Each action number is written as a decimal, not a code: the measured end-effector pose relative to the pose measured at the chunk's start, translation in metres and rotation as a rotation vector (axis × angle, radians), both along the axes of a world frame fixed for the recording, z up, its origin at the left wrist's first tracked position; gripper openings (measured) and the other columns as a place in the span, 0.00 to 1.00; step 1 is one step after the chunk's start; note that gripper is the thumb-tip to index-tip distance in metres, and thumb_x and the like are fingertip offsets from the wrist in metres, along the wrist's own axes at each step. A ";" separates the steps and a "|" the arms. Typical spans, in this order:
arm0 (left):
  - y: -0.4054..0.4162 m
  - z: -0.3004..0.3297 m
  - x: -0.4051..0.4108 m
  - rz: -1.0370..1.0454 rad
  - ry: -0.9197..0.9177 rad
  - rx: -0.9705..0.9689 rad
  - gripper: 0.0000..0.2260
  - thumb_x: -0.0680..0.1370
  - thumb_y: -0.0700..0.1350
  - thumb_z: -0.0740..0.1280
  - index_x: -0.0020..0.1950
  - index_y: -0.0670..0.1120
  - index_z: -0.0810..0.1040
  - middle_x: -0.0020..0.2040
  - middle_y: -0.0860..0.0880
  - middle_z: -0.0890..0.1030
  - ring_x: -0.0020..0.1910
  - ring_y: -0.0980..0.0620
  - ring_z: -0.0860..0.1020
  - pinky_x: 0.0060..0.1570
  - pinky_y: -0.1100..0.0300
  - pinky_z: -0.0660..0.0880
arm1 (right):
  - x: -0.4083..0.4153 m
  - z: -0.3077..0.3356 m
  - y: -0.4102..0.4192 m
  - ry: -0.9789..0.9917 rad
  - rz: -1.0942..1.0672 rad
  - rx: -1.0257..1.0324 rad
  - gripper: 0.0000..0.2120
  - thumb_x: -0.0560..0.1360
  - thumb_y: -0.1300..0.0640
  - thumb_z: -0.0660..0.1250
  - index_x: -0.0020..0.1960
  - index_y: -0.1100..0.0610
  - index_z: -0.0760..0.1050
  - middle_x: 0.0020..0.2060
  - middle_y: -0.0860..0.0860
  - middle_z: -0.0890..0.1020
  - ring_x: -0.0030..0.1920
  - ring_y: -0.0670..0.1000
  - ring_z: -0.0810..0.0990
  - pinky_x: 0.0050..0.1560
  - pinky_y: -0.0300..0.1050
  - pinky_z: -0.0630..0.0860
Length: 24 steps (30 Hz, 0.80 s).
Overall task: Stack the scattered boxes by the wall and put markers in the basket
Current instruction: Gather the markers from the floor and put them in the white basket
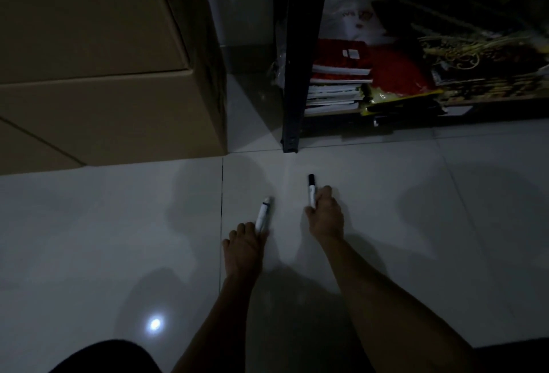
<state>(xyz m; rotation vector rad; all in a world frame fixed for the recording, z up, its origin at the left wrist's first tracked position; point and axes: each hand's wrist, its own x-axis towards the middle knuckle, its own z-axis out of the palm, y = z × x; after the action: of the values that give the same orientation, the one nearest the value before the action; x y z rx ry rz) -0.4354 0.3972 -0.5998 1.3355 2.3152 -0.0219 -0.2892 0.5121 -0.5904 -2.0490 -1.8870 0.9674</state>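
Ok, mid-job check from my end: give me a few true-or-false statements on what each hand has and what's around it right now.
1. Each hand grips a marker. True: the left hand holds the white-capped marker, the right hand the black-capped marker.
2. The basket sits between the hands. False: no basket is in view.
3. A cardboard box stands to the left. True.
4. The black shelf post is right of the books. False: it stands left of the stacked books.
5. The floor is carpeted. False: pale glossy floor tiles.
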 end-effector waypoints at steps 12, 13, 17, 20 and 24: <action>0.007 0.080 0.025 0.611 -0.706 0.219 0.08 0.83 0.43 0.58 0.58 0.39 0.63 0.51 0.39 0.78 0.41 0.47 0.78 0.39 0.55 0.77 | 0.000 0.054 -0.021 0.394 -0.261 -0.260 0.13 0.83 0.48 0.57 0.50 0.57 0.70 0.37 0.50 0.73 0.38 0.53 0.77 0.35 0.43 0.72; 0.005 0.106 0.028 0.601 -0.727 0.195 0.09 0.83 0.42 0.58 0.60 0.39 0.63 0.51 0.39 0.78 0.41 0.48 0.78 0.37 0.59 0.76 | 0.003 0.079 -0.027 0.398 -0.263 -0.270 0.14 0.83 0.47 0.56 0.50 0.57 0.71 0.36 0.50 0.74 0.36 0.51 0.76 0.33 0.42 0.71; 0.004 0.217 0.041 0.680 -0.818 0.185 0.08 0.83 0.41 0.59 0.60 0.41 0.65 0.49 0.38 0.80 0.38 0.47 0.78 0.32 0.58 0.73 | 0.013 0.195 -0.037 0.428 -0.216 -0.254 0.14 0.83 0.45 0.56 0.44 0.52 0.71 0.33 0.49 0.74 0.33 0.49 0.74 0.31 0.41 0.68; 0.010 0.317 0.050 0.696 -0.878 0.228 0.06 0.82 0.43 0.61 0.56 0.40 0.70 0.38 0.42 0.78 0.30 0.51 0.75 0.25 0.61 0.69 | 0.016 0.294 -0.039 0.479 -0.227 -0.220 0.18 0.83 0.44 0.56 0.37 0.49 0.68 0.29 0.49 0.72 0.30 0.48 0.72 0.33 0.42 0.67; 0.025 0.463 0.061 0.579 -0.978 0.348 0.10 0.83 0.48 0.61 0.46 0.43 0.70 0.31 0.45 0.73 0.22 0.56 0.70 0.21 0.63 0.67 | 0.022 0.430 -0.040 0.525 -0.304 -0.175 0.22 0.82 0.40 0.53 0.32 0.48 0.68 0.26 0.46 0.73 0.29 0.43 0.73 0.33 0.39 0.67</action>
<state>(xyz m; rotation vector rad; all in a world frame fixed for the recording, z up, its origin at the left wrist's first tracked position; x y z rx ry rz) -0.3742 0.4219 -0.1367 0.5184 1.7507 1.0116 -0.2676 0.4723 -0.1599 -1.8469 -1.2254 1.4454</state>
